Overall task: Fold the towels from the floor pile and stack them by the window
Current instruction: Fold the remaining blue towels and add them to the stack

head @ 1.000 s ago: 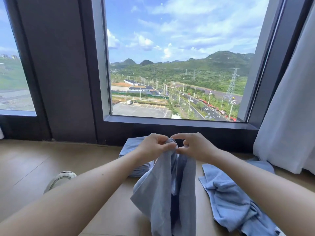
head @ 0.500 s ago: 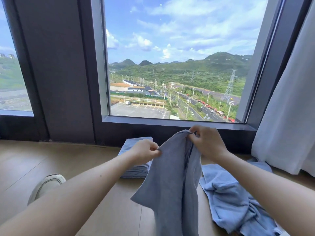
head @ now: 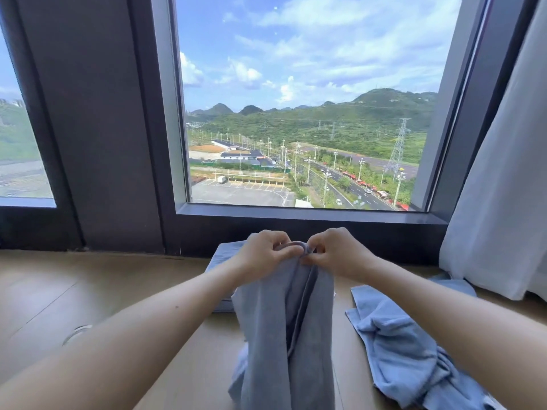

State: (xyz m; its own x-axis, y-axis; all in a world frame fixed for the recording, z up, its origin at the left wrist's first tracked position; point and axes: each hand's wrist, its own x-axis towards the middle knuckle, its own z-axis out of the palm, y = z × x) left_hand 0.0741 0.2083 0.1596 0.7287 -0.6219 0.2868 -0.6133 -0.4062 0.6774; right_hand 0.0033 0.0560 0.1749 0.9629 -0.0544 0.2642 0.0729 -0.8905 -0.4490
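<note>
A grey-blue towel point(head: 284, 329) hangs in front of me, bunched lengthwise. My left hand point(head: 263, 255) and my right hand point(head: 337, 253) both pinch its top edge, close together, knuckles nearly touching. Behind the hands, a stack of folded blue towels point(head: 223, 255) lies on the floor under the window point(head: 296, 214). A crumpled pile of blue towels point(head: 405, 350) lies on the floor to the right, partly under my right forearm.
A white curtain point(head: 500, 202) hangs at the right, reaching the wooden floor point(head: 74, 291). A dark wall pillar point(head: 94, 128) stands left of the window. A pale rounded object point(head: 77, 332) peeks out beside my left forearm.
My hands, apart half a second ago with the towel spread between them, have come back together at the top edge. The towel hangs bunched again.
</note>
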